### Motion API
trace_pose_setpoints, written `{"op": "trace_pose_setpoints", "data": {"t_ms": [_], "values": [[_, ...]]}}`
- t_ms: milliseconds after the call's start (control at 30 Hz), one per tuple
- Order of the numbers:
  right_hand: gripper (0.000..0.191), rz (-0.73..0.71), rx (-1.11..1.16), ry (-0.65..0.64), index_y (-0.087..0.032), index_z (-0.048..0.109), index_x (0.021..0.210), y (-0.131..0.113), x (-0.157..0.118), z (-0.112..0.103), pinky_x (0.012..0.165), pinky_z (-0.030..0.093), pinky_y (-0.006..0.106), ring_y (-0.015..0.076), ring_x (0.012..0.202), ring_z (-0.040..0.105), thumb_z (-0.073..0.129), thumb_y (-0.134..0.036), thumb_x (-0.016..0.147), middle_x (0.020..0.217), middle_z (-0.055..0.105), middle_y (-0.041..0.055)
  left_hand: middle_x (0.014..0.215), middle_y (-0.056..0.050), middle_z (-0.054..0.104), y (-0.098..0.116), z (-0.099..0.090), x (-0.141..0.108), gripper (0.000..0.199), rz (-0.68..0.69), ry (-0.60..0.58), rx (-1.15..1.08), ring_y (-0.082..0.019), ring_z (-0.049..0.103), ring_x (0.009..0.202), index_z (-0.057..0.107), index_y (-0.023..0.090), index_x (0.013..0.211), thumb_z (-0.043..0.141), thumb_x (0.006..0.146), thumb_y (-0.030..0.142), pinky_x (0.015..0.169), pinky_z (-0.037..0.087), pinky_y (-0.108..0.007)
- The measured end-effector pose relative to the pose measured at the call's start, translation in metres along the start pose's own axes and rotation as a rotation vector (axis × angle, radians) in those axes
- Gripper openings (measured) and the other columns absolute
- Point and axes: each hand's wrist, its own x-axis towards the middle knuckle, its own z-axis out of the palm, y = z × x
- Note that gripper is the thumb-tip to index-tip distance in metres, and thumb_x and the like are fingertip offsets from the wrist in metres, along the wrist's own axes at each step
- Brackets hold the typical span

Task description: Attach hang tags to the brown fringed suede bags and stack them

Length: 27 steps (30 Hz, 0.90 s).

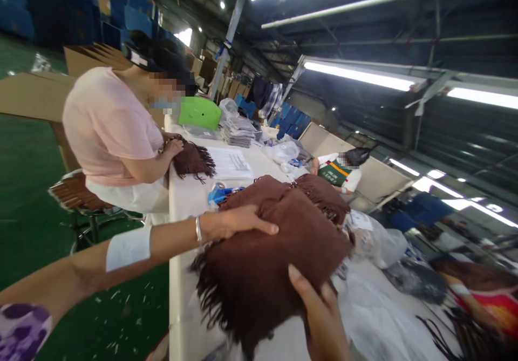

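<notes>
Fingers (267,227) of the left hand (238,219) lie outstretched on a folded brown scarf (259,274), while the right hand (324,318) pinches its edge at five o'clock.

My left hand (245,222): lying over the folded brown cloth (275,264).
My right hand (326,318): gripping its near edge, thumb on top.
White table (188,195): below my cloth.
Co-worker in pink (111,129): to my left, a hand (174,148) on another fringed cloth (192,160).

White table (186,204): brown cloth (189,159) at left edge, papers (229,161) beside it, tape dispenser (219,193) nearer, packs (238,131) stacked farther back, clear bags (376,242) right. Green floor (117,307): white scraps (111,345) scattered.
</notes>
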Motion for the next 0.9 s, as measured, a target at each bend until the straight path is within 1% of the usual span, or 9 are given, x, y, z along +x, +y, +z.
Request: {"op": "trace_pose_setpoints", "data": {"t_ms": [67, 167, 233, 300, 467, 600, 767, 833, 900], "values": [[0.044, -0.026, 0.102, 0.006, -0.020, 0.065, 0.113, -0.022, 0.062, 0.019, 0.079, 0.056, 0.031, 0.0206, 0.096, 0.067, 0.073, -0.047, 0.079, 0.106, 0.071, 0.0046, 0.110, -0.013, 0.071, 0.047, -0.037, 0.042, 0.062, 0.089, 0.039, 0.291, -0.029, 0.069, 0.090, 0.067, 0.014, 0.113, 0.078, 0.067, 0.054, 0.077, 0.057, -0.037], [0.051, -0.040, 0.160, -0.017, -0.022, 0.065, 0.107, -0.035, 0.147, 0.046, 0.069, 0.057, 0.026, 0.0176, 0.085, 0.068, 0.077, -0.054, 0.070, 0.100, 0.072, 0.0035, 0.122, -0.011, 0.067, 0.084, -0.078, 0.105, 0.059, 0.212, 0.364, 0.998, -0.030, 0.063, 0.109, 0.060, 0.014, 0.125, 0.064, 0.080, 0.051, 0.092, 0.051, -0.038], [0.048, 0.011, 0.167, -0.078, -0.019, 0.065, 0.096, -0.022, 0.188, 0.057, 0.065, 0.057, 0.027, 0.0172, 0.075, 0.068, 0.081, -0.051, 0.064, 0.088, 0.072, 0.0042, 0.139, -0.011, 0.055, 0.076, -0.093, 0.134, 0.066, 0.208, 0.446, 1.189, -0.030, 0.052, 0.126, 0.048, 0.017, 0.138, 0.062, 0.081, 0.047, 0.105, 0.041, -0.037], [0.044, 0.092, 0.154, -0.110, -0.018, 0.062, 0.084, 0.007, 0.212, 0.057, 0.061, 0.056, 0.029, 0.0172, 0.067, 0.067, 0.084, -0.048, 0.060, 0.074, 0.070, 0.0041, 0.147, -0.014, 0.045, 0.046, -0.098, 0.151, 0.076, 0.142, 0.427, 1.243, -0.031, 0.044, 0.133, 0.038, 0.018, 0.146, 0.063, 0.081, 0.047, 0.109, 0.035, -0.038], [0.044, 0.223, 0.136, -0.065, -0.019, 0.058, 0.076, 0.107, 0.209, 0.023, 0.059, 0.054, 0.028, 0.0130, 0.057, 0.064, 0.082, -0.049, 0.057, 0.065, 0.064, -0.0002, 0.157, -0.018, 0.024, -0.038, -0.095, 0.167, 0.087, 0.060, 0.525, 1.404, -0.039, 0.027, 0.141, 0.007, 0.021, 0.156, 0.050, 0.089, 0.057, 0.110, 0.026, -0.055], [0.040, 0.238, 0.096, -0.092, -0.017, 0.063, 0.075, 0.162, 0.174, 0.009, 0.056, 0.052, 0.027, 0.0157, 0.060, 0.065, 0.079, -0.050, 0.058, 0.068, 0.066, 0.0022, 0.157, -0.017, 0.023, -0.056, -0.087, 0.184, 0.083, 0.082, 0.642, 1.527, -0.039, 0.025, 0.140, 0.005, 0.025, 0.155, 0.048, 0.092, 0.056, 0.108, 0.026, -0.059], [0.053, 0.180, 0.047, -0.044, -0.018, 0.061, 0.112, 0.184, 0.165, 0.016, 0.074, 0.055, 0.031, 0.0215, 0.090, 0.068, 0.070, -0.047, 0.069, 0.103, 0.070, 0.0102, 0.158, -0.017, 0.021, -0.062, -0.080, 0.199, 0.085, 0.068, 0.677, 1.551, -0.041, 0.023, 0.140, 0.002, 0.026, 0.155, 0.050, 0.091, 0.054, 0.107, 0.026, -0.062], [0.055, 0.172, 0.038, -0.039, -0.018, 0.057, 0.119, 0.183, 0.169, 0.021, 0.075, 0.055, 0.033, 0.0209, 0.090, 0.068, 0.063, -0.049, 0.075, 0.104, 0.069, 0.0101, 0.157, -0.017, 0.023, -0.065, -0.084, 0.200, 0.084, 0.081, 0.675, 1.552, -0.040, 0.025, 0.139, 0.002, 0.025, 0.156, 0.048, 0.092, 0.055, 0.108, 0.027, -0.061], [0.047, 0.153, 0.021, -0.074, -0.017, 0.061, 0.113, 0.178, 0.167, 0.028, 0.073, 0.055, 0.032, 0.0200, 0.084, 0.068, 0.062, -0.046, 0.076, 0.095, 0.071, 0.0074, 0.157, -0.017, 0.023, -0.067, -0.090, 0.201, 0.083, 0.084, 0.681, 1.549, -0.040, 0.027, 0.139, 0.002, 0.024, 0.156, 0.045, 0.093, 0.057, 0.108, 0.028, -0.061]]}}
